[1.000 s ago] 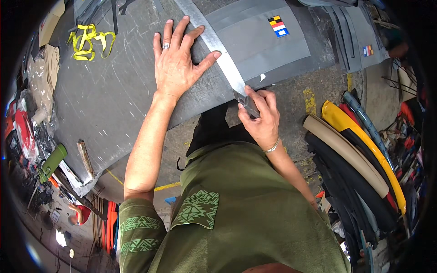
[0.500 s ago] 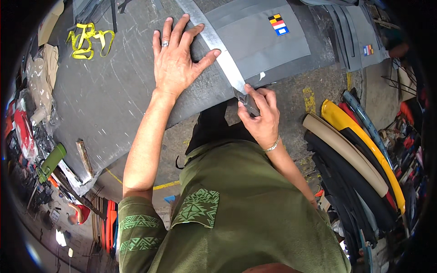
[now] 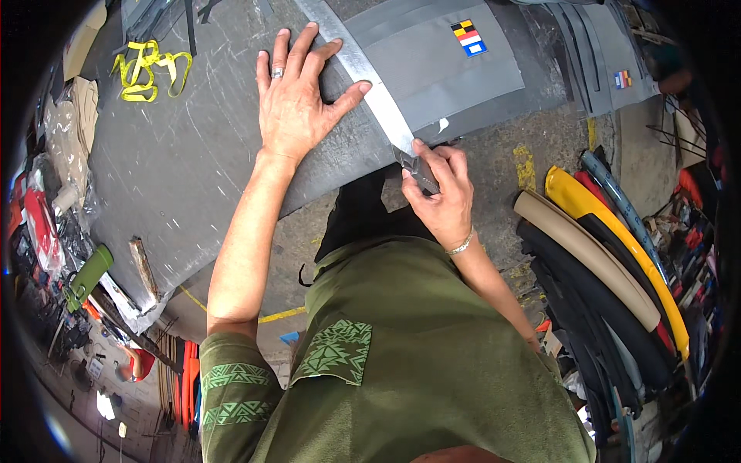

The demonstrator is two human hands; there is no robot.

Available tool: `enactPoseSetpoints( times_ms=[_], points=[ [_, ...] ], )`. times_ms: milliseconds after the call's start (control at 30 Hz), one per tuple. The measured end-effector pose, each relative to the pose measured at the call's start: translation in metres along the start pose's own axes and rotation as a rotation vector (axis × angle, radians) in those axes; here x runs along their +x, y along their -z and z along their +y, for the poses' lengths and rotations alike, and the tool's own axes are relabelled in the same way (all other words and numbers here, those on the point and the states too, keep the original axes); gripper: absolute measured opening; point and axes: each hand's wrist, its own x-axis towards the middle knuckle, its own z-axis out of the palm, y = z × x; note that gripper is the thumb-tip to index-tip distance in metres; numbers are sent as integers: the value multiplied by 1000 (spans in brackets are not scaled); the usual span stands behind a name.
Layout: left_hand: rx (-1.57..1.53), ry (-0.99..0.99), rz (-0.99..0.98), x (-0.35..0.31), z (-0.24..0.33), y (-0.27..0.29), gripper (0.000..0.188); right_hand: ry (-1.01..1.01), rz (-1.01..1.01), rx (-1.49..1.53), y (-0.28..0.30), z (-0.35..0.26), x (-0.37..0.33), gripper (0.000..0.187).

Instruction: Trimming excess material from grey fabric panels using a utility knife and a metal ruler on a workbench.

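Observation:
My left hand [image 3: 297,116] lies spread on the table, its thumb and fingertips pressing along the left edge of a long metal straightedge [image 3: 384,108]. The straightedge lies aslant along the left side of a grey fabric sheet [image 3: 440,77], which bears a small colourful patch [image 3: 470,38]. At the straightedge's near end, by the table's front edge, my right hand [image 3: 446,189] is closed round a utility knife [image 3: 421,176]. The knife's tip is at the end of the straightedge; whether the blade touches the fabric I cannot tell.
A tangled yellow tape measure [image 3: 140,71] lies on the grey table [image 3: 177,154] at the far left. More grey pieces with a patch [image 3: 610,62] lie at the far right. Rolls of yellow [image 3: 617,255], beige and black material stand right of me. Plastic-wrapped goods [image 3: 65,139] line the left.
Almost nothing differs. Both hands, the straightedge and the fabric appear shifted very slightly left and up in the picture; the knife stays in my right hand at the straightedge's near end.

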Motion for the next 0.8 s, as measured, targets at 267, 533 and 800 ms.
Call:
enactPoseSetpoints(
  times_ms=[267, 533, 800],
  points=[
    [78, -73, -36, 11, 8, 16, 71, -22, -32, -10, 5, -6, 3, 55],
    [18, -171, -103, 24, 15, 29, 56, -33, -134, -53, 20, -2, 10, 53],
    [79, -113, -159, 17, 21, 29, 60, -21, -158, -71, 44, -21, 43, 54]
  ],
)
